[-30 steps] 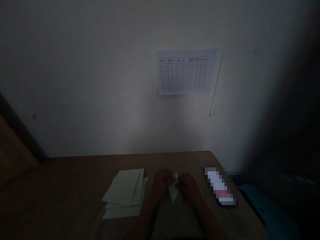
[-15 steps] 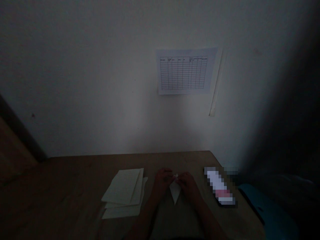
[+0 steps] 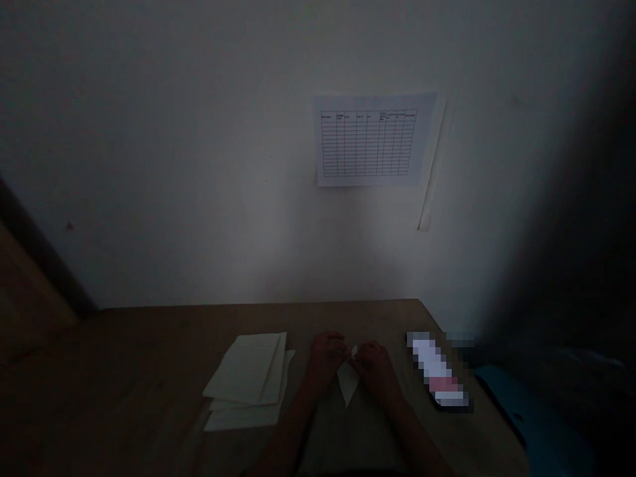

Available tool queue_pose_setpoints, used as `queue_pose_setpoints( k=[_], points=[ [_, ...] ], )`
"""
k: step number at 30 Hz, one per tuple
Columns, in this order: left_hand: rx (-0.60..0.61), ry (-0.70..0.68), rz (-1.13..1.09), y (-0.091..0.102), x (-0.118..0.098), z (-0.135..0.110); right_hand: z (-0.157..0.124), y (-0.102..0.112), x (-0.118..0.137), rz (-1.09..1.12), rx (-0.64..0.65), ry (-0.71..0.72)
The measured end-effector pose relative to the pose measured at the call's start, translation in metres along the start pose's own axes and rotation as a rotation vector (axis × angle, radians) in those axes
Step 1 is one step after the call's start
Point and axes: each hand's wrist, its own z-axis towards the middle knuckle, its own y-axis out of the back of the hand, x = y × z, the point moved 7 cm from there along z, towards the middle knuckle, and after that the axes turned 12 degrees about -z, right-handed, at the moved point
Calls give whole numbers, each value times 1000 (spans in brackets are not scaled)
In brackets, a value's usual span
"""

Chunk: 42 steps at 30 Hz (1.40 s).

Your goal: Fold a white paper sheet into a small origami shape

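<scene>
A small white piece of folded paper (image 3: 348, 385), pointed at its near end, lies between my hands on the brown table (image 3: 163, 344). My left hand (image 3: 326, 356) grips its left upper edge with closed fingers. From the other side my right hand (image 3: 372, 364) pinches the paper near its top, the fingers almost meeting those of the left. A small tip of paper shows above the fingertips; the folds under them are hidden. The picture is dark.
A stack of paper sheets (image 3: 248, 368) lies left of my hands. To the right is a phone (image 3: 437, 374) with a blurred-out screen. Beyond the table's right edge is a blue object (image 3: 536, 417). A printed chart (image 3: 370, 142) hangs on the wall (image 3: 199, 165).
Both hands have shifted slightly and their fingers sit closer together over the top of the folded paper. The view has moved a little.
</scene>
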Motion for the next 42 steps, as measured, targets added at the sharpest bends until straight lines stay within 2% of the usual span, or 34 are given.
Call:
queue_pose_setpoints(
  k=[9, 14, 21, 26, 33, 42],
  points=[
    [17, 10, 2, -2, -6, 1, 0, 1, 1, -58, 2, -15],
    [18, 28, -10, -4, -5, 1, 0, -3, -1, -4, 42, -6],
    [-120, 67, -22, 10, 5, 2, 0, -9, -11, 61, 13, -17],
    [-151, 5, -20, 11, 3, 1, 0, -10, -10, 37, 20, -31],
    [-97, 50, 56, 3, 4, 1, 1, -3, -7, 36, 6, -16],
    [-46, 8, 79, -2, 0, -4, 0, -5, -18, -90, 35, -129]
  ],
)
